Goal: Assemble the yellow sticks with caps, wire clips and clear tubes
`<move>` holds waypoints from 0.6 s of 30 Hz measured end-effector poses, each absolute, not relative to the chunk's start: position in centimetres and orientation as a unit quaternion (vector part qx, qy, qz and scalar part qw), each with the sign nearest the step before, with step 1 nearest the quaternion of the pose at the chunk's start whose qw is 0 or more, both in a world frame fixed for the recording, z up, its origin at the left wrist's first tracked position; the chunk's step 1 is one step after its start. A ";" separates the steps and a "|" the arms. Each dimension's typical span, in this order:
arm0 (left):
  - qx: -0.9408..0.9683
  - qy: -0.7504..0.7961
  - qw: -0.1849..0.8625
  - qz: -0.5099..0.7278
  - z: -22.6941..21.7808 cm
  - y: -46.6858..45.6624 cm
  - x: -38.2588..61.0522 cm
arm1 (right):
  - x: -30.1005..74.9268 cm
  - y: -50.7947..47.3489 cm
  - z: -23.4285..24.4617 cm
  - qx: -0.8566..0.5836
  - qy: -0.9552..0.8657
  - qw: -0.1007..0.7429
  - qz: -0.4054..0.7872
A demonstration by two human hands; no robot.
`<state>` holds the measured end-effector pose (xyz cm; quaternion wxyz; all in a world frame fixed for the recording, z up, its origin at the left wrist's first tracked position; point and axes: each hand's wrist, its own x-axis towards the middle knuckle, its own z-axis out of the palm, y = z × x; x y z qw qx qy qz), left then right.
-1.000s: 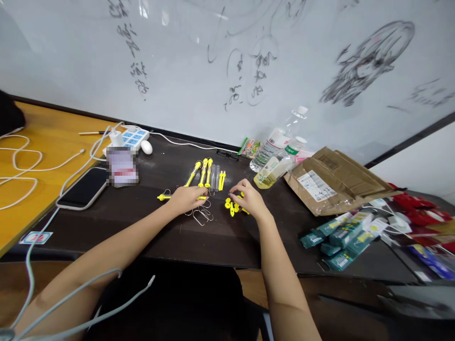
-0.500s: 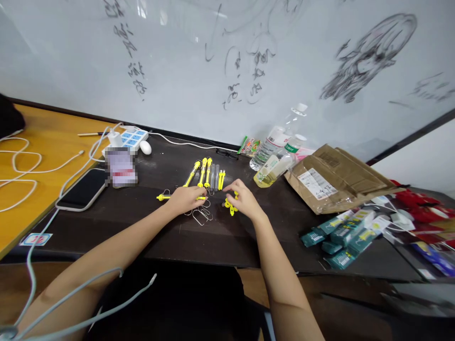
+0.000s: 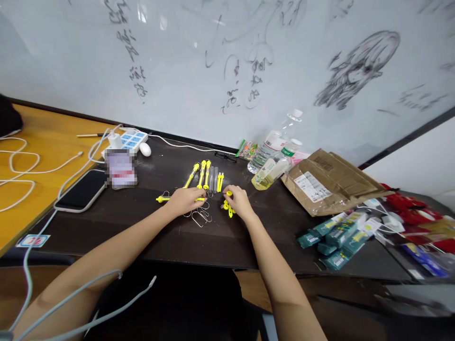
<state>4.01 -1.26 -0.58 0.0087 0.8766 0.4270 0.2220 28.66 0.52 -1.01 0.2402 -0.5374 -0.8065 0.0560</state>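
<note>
Left hand [image 3: 185, 201] hides middle of yellow rod [image 3: 162, 199] it holds; only ends show. Right hand [image 3: 240, 203] covers part of small yellow parts [image 3: 226, 206]; whether it pinches one, cannot tell. Pixelation blots out most of pale object [image 3: 121, 169] by power strip [image 3: 134, 139]. Pink item [image 3: 299, 157] mostly hidden behind bottles [image 3: 267, 174]. Print on parcel label [image 3: 313, 184] too small to read. Red items [image 3: 408, 207] at right blurred. Dark object [image 3: 9, 116] cut off by left edge, whiteboard [image 3: 177, 94] by top, both arms [image 3: 124, 241] by bottom.
</note>
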 end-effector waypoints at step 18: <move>0.843 0.430 0.133 0.294 0.6 -2.4 4.4 | 26.8 -1.2 0.3 -0.445 -0.812 0.369 0.083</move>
